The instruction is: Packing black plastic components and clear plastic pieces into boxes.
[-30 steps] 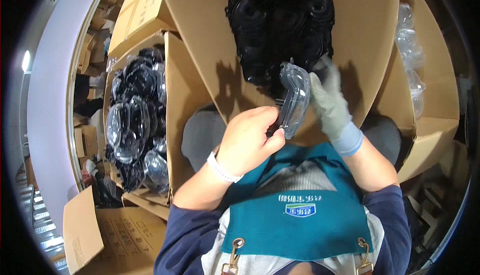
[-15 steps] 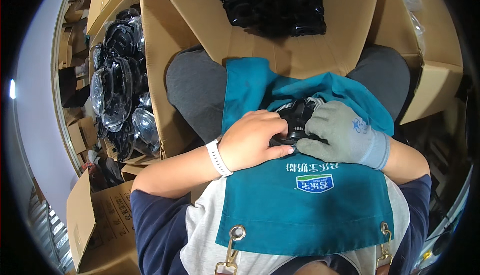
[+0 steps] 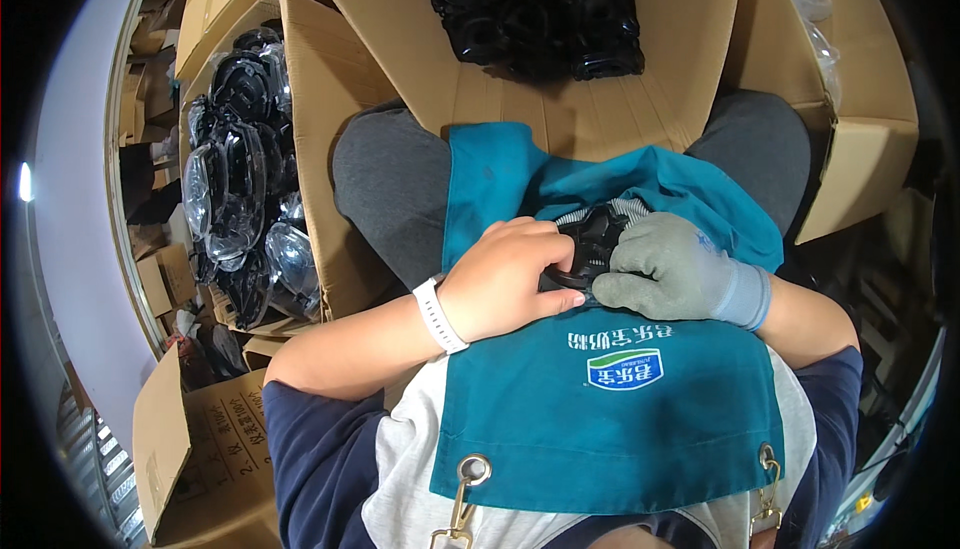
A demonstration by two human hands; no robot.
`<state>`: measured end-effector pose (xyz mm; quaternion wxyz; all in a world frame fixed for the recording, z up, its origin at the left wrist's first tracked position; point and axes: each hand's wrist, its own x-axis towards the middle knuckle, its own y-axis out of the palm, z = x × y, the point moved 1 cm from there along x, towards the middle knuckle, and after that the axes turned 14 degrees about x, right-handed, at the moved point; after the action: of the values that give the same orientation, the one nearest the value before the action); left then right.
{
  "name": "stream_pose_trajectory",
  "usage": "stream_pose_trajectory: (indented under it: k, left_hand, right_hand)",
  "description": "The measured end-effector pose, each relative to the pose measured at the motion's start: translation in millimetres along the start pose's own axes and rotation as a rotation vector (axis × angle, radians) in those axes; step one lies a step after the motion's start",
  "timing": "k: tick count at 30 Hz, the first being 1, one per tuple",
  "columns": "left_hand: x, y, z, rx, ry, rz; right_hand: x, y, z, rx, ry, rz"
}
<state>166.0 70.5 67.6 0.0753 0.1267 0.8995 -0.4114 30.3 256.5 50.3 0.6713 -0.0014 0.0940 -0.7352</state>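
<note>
Straight ahead of both hands we see a big cardboard box (image 3: 680, 39), its open side toward us. A second box (image 3: 335, 149) stands ahead and to the left of the left hand, and a third box (image 3: 868, 164) ahead and to the right of the right hand. Below both hands a teal apron (image 3: 600, 439) covers the chest and lap. Beyond the hands, inside the big one, lies a pile of black parts (image 3: 530, 9). The right hand (image 3: 670, 269), in a grey glove, was stretched out a second ago; now we find it lower, over the lap, its fingers curled in on the right side of a black plastic piece (image 3: 588, 249). The bare left hand (image 3: 510, 274), which held up a clear cover a second ago, now pinches the piece's left side, its thumb along the near edge, close to the other thumb. Half a second ago we saw much the same grip. The piece sits between the two hands, partly hidden by fingers. Around the left wrist we notice a white band (image 3: 438, 317)
</note>
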Motion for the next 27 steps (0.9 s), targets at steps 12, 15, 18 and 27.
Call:
stream_pose_trajectory:
  k: [12, 15, 18, 27]
  left_hand:
    - [-2.3, 1.7, -3.2, -0.027, -0.019, -0.022]
    - [-1.6, 1.2, -2.4, -0.037, -0.012, -0.011]
    - [-2.2, 0.1, -3.2, -0.039, -0.017, 0.018]
    - [-3.8, -2.6, -6.5, 0.008, -0.065, 0.009]
  right_hand:
    - [1.0, 8.2, 6.5, -0.275, -0.307, -0.089]
    - [5.1, 7.3, 8.3, -0.262, -0.326, -0.091]
    - [7.9, 2.6, 17.8, -0.323, -0.248, -0.011]
    - [4.0, 5.5, 21.3, -0.37, -0.238, -0.05]
